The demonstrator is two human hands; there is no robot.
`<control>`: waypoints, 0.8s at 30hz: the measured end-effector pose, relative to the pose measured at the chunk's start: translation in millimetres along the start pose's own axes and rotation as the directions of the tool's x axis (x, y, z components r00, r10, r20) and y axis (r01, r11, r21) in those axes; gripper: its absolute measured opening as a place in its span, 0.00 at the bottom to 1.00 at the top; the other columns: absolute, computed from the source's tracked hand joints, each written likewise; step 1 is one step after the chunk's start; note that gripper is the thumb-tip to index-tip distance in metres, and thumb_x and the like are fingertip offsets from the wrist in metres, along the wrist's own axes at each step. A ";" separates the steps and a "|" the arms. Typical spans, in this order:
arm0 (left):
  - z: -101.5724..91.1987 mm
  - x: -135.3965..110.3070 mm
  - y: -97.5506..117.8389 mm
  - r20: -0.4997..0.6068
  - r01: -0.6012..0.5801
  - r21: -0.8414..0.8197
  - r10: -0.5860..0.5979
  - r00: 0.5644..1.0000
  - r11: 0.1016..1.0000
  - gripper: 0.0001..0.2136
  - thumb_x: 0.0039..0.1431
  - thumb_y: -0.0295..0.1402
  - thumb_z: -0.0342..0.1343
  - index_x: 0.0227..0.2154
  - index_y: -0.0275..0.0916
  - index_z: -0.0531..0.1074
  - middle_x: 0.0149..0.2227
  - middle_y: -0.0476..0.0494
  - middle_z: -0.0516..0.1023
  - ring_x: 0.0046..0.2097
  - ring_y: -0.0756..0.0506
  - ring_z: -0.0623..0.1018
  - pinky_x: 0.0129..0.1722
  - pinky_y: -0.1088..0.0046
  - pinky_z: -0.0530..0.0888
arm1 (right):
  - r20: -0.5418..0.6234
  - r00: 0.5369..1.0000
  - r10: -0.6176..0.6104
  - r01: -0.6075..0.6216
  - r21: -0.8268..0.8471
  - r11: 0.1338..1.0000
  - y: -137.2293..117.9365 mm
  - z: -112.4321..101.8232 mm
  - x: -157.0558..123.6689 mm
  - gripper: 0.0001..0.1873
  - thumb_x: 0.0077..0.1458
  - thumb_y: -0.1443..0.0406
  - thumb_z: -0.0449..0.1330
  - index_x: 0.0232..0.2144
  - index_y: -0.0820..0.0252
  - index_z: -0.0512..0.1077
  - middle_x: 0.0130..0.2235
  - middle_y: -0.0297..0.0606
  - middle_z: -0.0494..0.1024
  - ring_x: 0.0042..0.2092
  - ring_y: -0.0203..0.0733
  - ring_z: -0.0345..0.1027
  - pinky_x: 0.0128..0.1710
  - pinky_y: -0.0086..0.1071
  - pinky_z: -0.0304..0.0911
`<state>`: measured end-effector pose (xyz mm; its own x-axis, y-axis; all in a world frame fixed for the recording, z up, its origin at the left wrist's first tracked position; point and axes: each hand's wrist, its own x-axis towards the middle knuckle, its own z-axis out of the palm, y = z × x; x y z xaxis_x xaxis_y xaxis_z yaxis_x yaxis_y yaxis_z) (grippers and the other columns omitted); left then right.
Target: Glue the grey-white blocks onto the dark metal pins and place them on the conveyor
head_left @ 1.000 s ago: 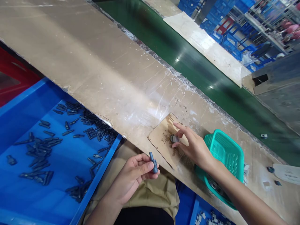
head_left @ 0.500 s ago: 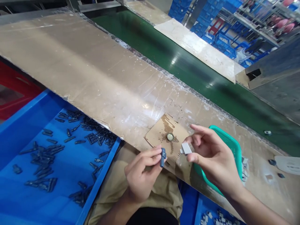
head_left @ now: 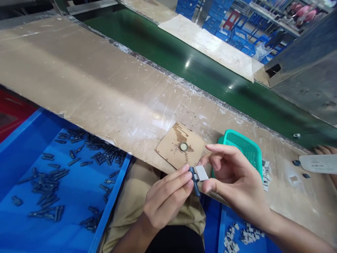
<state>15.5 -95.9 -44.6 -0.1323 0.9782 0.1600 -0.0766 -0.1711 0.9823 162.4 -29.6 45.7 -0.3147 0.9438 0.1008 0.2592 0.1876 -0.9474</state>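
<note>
My left hand (head_left: 168,196) pinches a dark blue plastic rod-like part (head_left: 195,184) between thumb and fingers. My right hand (head_left: 234,179) grips a small light-grey rectangular piece (head_left: 201,173) by its edges, thumb below and fingers above. The grey piece's narrow tab meets the side of the blue part; how deep it sits I cannot tell. Behind the hands a square of stained cardboard (head_left: 171,144) lies on the bench, bearing a small round cap (head_left: 183,146) with a pale centre.
At left, a blue bin (head_left: 15,172) holds many dark blue parts (head_left: 47,182). A green basket (head_left: 240,138) stands behind my right hand. Grey-white pieces (head_left: 249,233) fill a lower bin. Beyond the bench (head_left: 105,95) runs a green conveyor (head_left: 158,52). Another person's hand (head_left: 325,150) shows at right near a white bottle-like object (head_left: 318,163).
My hands have come together, bringing the grey piece's tab against the blue part. The view has shifted slightly, and another person's hand has appeared at the right edge.
</note>
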 end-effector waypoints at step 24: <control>-22.1 34.4 -1.9 0.180 -0.517 0.501 0.500 0.847 0.694 0.18 0.53 0.19 0.56 0.46 0.42 0.75 0.44 0.45 0.80 0.47 0.43 0.78 0.49 0.70 0.76 | -0.372 0.928 -0.029 -0.020 -0.127 0.992 74.4 -98.8 80.0 0.36 0.39 0.63 0.70 0.52 0.56 0.64 0.29 0.28 0.67 0.35 0.38 0.69 0.41 0.36 0.68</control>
<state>-10.8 -64.5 -43.1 0.0276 0.7640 0.6446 0.5101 -0.5654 0.6482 246.7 86.7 13.3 0.0403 0.9713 0.2343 0.3796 0.2020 -0.9028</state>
